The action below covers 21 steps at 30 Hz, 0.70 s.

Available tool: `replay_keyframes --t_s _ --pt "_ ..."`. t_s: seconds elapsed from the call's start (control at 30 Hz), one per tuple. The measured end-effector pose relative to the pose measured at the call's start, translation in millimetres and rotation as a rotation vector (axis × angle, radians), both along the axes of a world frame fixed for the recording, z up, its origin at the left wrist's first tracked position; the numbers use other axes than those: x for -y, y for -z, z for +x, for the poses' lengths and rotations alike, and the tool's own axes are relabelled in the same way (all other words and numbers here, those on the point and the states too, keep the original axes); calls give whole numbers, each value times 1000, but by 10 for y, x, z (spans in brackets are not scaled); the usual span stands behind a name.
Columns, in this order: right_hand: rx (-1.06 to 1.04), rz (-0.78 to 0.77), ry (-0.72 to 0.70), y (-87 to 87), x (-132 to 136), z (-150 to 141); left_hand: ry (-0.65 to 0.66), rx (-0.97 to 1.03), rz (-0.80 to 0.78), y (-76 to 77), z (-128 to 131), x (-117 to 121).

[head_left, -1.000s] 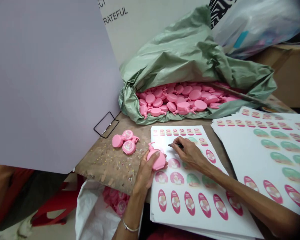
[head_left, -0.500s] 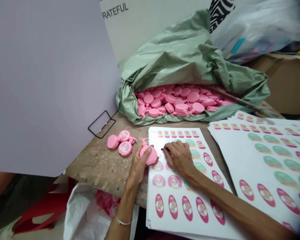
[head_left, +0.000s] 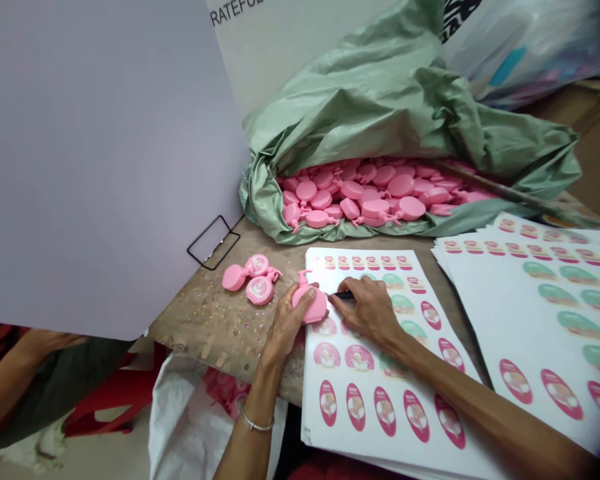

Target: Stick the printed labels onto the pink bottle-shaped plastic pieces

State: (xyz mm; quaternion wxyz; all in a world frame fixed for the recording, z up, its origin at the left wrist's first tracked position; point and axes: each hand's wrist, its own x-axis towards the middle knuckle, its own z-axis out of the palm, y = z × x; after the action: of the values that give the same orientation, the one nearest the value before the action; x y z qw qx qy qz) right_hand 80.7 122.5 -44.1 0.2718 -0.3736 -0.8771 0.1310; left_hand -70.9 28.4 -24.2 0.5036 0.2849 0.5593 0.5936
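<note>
My left hand [head_left: 289, 323] is closed around a pink plastic bottle-shaped toy piece [head_left: 310, 303], which rests at the left edge of a white sticker sheet [head_left: 375, 360]. Just right of it, my right hand [head_left: 371, 309] pinches a thin dark tool [head_left: 344, 295] whose tip points at the pink piece. The sheet carries rows of pink and green oval stickers. Three more pink pieces [head_left: 253, 280], two with stickers on them, lie on the worn table [head_left: 220, 320] to the left.
A green plastic bag [head_left: 380, 113] full of pink pieces [head_left: 370, 197] lies behind. More sticker sheets [head_left: 540, 300] are stacked at right. A large lilac board [head_left: 100, 153] stands at left. A white bag [head_left: 190, 427] with pink pieces hangs below the table edge. Another person's arm [head_left: 15, 380] shows at lower left.
The camera view shifted slightly. My right hand has brought the dark tool leftward until its tip is at the pink piece; my left hand keeps gripping that piece.
</note>
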Motion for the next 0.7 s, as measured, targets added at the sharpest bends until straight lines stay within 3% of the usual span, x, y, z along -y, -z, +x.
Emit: replay_keyframes --t_s 0.1,0.33,0.5,0.57,0.7 --pt "-101 -63 2 -23 11 -16 -3 46 8 32 -19 -6" --pt "-264 -550 47 -116 -49 -58 29 189 14 -1 -38 -10" --pt "-305 -663 40 -170 -139 -60 -43 177 34 -52 -26 -3" --pt "-301 -680 31 -197 -157 -51 -108 107 53 -111 -11 37" --pt "-258 -666 36 -245 -116 -46 -220 -297 57 -282 80 247"
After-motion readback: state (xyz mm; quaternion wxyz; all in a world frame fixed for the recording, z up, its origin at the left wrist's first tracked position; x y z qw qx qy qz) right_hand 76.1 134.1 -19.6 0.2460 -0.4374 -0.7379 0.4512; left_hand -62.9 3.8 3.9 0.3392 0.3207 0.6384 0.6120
